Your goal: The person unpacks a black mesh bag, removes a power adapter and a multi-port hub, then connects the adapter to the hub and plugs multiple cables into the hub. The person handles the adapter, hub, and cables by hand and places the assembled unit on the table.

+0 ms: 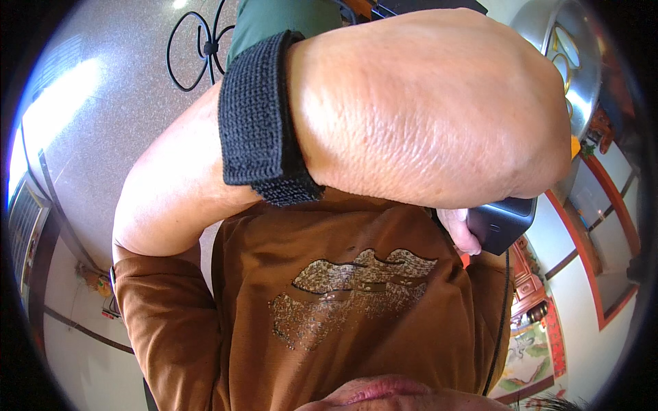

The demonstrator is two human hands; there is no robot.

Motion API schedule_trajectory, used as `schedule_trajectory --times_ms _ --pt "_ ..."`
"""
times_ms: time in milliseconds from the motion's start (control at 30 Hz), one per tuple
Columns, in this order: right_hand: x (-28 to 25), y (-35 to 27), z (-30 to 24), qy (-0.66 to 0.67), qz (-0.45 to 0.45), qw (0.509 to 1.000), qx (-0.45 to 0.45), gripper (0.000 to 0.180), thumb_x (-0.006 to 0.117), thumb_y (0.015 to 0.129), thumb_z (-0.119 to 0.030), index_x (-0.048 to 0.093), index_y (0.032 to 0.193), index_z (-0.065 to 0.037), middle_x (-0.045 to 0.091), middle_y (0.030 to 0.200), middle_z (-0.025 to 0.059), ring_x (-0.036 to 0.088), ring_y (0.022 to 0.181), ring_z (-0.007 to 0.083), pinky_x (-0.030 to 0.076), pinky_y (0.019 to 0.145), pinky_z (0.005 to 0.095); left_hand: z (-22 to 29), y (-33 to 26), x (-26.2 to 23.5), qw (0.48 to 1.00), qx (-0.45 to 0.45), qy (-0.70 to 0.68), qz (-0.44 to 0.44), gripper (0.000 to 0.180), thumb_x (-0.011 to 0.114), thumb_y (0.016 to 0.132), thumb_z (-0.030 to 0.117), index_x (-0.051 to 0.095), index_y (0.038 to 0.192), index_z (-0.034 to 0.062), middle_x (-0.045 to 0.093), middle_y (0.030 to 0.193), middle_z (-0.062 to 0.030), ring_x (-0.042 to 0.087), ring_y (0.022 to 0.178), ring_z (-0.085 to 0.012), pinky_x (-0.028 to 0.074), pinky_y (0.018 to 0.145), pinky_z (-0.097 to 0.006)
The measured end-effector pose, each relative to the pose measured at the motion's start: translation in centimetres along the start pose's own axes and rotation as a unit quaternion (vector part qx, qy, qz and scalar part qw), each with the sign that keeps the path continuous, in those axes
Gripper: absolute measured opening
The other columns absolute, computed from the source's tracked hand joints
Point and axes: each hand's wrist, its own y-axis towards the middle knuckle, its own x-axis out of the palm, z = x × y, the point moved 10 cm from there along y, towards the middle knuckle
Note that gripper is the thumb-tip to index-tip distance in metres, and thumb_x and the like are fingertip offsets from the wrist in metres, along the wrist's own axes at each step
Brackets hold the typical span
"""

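Note:
My left hand fills the upper middle of the view, very close to the camera, with its back turned toward me. A black knitted band wraps its wrist, and the forearm rises from a brown sleeve at the lower left. The fingers curl down at the right around a small black box-shaped device; a pale fingertip presses its left side. A thin black cable hangs from the device down along my brown sweatshirt. My right hand does not show.
Speckled grey floor lies at the upper left with looped black cables on it. A shiny metal vessel sits at the upper right. Red-trimmed white walls and a wooden cabinet curve along the right rim.

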Motion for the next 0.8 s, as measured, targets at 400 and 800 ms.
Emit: schedule_trajectory --times_ms 400,800 --pt "-0.5 -1.6 -2.8 -0.155 -0.037 0.985 0.067 0.087 0.088 0.072 -0.037 0.046 0.137 0.003 0.059 0.126 0.0218 0.061 0.111 0.0331 0.050 0.097 0.0416 -0.1 0.7 -1.6 0.996 -0.003 -0.087 0.007 0.019 0.076 0.083 0.014 0.064 0.091 0.0012 0.067 0.078 -0.0092 0.066 0.069 -0.0199 0.052 0.063 -0.030" --pt "-1.5 -2.5 -4.4 -0.154 0.115 0.967 -0.166 0.092 0.073 0.071 -0.068 0.059 0.111 0.014 0.067 0.097 0.0284 0.069 0.082 0.0361 0.057 0.072 0.0432 1.9 0.5 -1.4 0.993 -0.043 0.104 -0.027 0.016 0.073 0.077 -0.002 0.068 0.092 -0.0046 0.068 0.085 -0.0160 0.066 0.076 -0.0260 0.051 0.067 -0.035"
